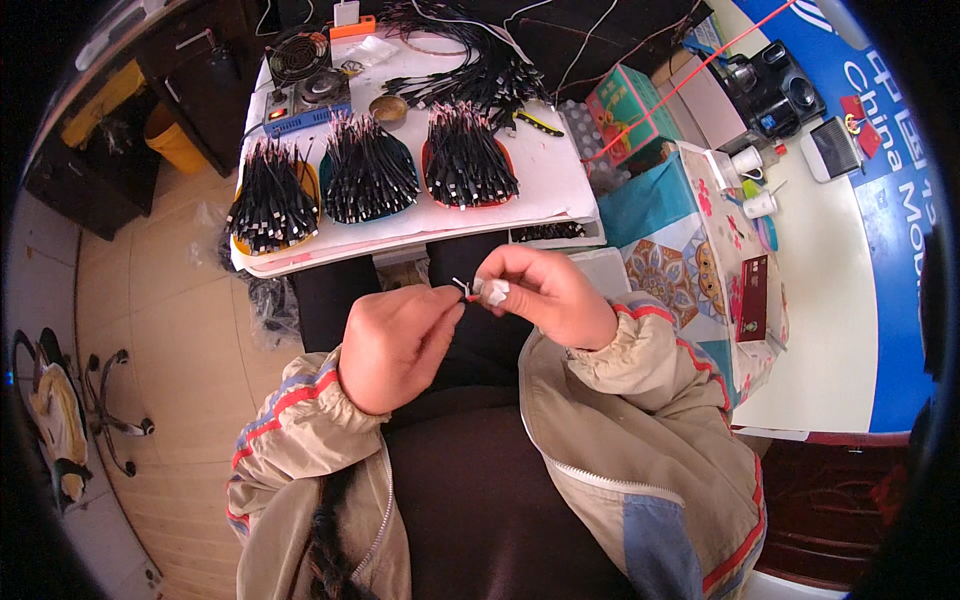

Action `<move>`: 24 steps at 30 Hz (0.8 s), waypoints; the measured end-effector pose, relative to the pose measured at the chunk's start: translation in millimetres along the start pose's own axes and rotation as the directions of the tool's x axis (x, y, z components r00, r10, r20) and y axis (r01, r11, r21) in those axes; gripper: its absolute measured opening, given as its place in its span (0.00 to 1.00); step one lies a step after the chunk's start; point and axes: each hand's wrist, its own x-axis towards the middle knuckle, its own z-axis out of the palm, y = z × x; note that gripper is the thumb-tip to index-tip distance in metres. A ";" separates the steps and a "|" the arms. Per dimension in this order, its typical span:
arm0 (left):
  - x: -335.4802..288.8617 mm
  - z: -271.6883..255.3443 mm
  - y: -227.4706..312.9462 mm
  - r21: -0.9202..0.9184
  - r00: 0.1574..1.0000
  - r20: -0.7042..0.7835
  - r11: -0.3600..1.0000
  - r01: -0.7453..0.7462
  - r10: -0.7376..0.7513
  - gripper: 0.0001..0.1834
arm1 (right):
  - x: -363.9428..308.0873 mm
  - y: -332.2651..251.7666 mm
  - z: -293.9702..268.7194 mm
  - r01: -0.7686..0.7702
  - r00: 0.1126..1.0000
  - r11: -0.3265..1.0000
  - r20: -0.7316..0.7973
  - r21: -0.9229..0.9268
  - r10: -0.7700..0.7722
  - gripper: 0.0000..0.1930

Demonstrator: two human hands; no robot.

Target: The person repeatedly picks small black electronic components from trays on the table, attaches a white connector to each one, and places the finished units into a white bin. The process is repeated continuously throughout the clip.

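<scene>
In front of my lap, my two hands meet at the end of a thin black cable (463, 287) with small white and reddish wire ends. My left hand (398, 338) pinches the cable between thumb and fingers. From the other side, my right hand (548, 292) is closed on the wire ends, and something white covers its thumb tip. The rest of the cable is hidden. Beyond my hands, three bundles of short black cables stand in containers on the white table: a left bundle (270, 200), a middle bundle (368, 170) and a right bundle (465, 158).
Behind the bundles are a blue device with a fan (308, 105), a small round bowl (388, 110), yellow-handled pliers (538, 124) and a heap of loose black cables (475, 75). To the right are a green box (632, 110) and a cloth-covered surface (690, 240). An office chair base (115, 410) stands left.
</scene>
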 end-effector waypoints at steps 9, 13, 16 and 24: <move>1.6 -3.4 -2.9 -0.439 0.909 0.201 0.796 0.417 -0.365 0.06 | 2.3 -15.1 -1.7 0.494 0.671 0.172 0.248 -0.852 -0.698 0.14; 1.2 4.6 -1.7 0.147 0.993 0.018 0.982 -0.116 0.115 0.10 | 0.6 -8.8 -6.7 0.404 0.886 0.621 0.119 -0.671 -0.448 0.07; 1.4 8.6 -2.6 0.346 0.944 -0.005 0.886 -0.309 0.331 0.11 | 4.2 -1.0 -7.4 -0.260 0.965 0.849 0.108 0.460 0.238 0.04; -4.1 -0.5 2.1 -0.527 0.885 0.189 0.716 0.458 -0.427 0.06 | -3.0 -15.6 -5.3 0.480 0.727 0.270 0.206 -0.835 -0.655 0.11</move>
